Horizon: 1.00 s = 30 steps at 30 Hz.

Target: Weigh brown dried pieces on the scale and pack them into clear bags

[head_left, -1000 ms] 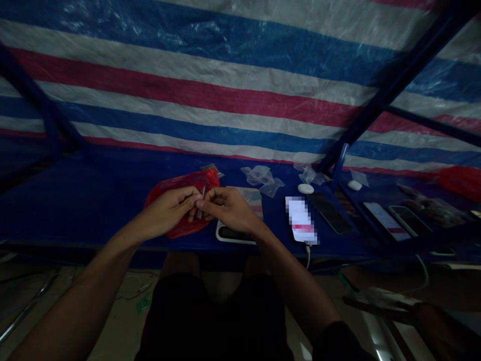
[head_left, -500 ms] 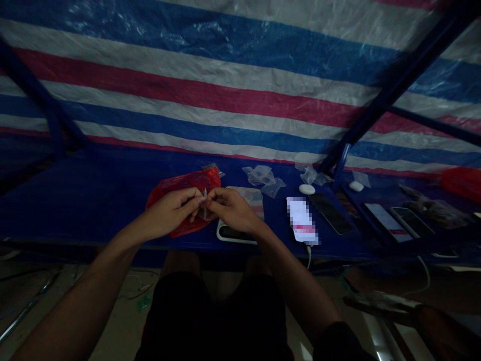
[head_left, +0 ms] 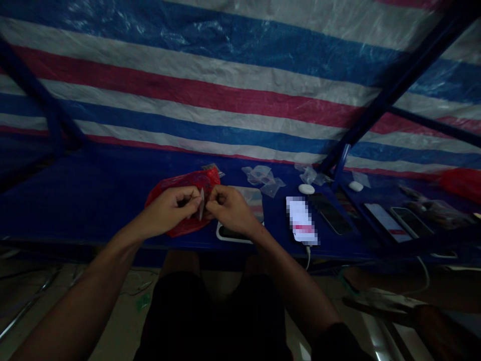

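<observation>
My left hand (head_left: 175,210) pinches a thin, pale, see-through piece, seemingly a small plastic bag (head_left: 202,203), between thumb and fingers. It stands nearly edge-on. Just to its right, my right hand (head_left: 229,208) has its fingers curled into a pinch; what they hold, if anything, is too small and dark to make out. A red plastic bag (head_left: 180,182) lies beneath and behind the hands. Partly hidden under my right hand and forearm is a white digital scale (head_left: 250,194) with a dark display.
Several small clear bags (head_left: 263,176) lie behind the scale. Rightward are a lit phone (head_left: 301,218) on a cable, a dark phone (head_left: 332,213), a white rounded case (head_left: 306,189) and more phones. Blue frame bars (head_left: 391,90) cross before a striped tarp (head_left: 225,95). Another person's arm shows at lower right.
My hands have drawn slightly apart. The pale piece has shifted a little left with my left hand and now shows more of its flat face.
</observation>
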Each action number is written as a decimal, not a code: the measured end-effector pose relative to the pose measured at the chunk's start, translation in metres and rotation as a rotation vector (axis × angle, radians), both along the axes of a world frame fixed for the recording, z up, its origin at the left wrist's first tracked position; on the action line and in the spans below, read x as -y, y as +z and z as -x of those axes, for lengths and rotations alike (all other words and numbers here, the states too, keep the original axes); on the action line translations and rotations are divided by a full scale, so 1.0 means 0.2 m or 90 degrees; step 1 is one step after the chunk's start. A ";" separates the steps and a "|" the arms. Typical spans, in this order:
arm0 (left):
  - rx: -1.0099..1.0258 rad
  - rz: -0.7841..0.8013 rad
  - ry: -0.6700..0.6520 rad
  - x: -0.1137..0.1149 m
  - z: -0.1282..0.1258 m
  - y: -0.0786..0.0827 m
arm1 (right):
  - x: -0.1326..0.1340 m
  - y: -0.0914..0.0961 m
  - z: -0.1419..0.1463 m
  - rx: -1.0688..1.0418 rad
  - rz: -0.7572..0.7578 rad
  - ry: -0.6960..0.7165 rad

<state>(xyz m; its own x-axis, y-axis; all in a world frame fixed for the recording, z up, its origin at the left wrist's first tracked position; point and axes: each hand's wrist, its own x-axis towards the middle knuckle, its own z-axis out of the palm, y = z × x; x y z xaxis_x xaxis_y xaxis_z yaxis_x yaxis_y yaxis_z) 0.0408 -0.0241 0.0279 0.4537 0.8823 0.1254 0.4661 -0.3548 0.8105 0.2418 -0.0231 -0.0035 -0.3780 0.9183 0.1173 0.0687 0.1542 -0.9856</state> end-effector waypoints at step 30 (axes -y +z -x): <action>0.018 -0.256 0.073 0.07 0.04 -0.01 | -0.01 0.06 -0.07 0.075 -0.149 0.012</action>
<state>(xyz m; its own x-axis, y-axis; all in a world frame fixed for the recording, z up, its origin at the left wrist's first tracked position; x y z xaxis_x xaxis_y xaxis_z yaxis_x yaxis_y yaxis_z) 0.0319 -0.0374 0.0265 0.3472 0.8047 0.4815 0.5004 -0.5932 0.6306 0.2568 -0.0214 0.0094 -0.4179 0.8641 0.2805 0.1763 0.3800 -0.9080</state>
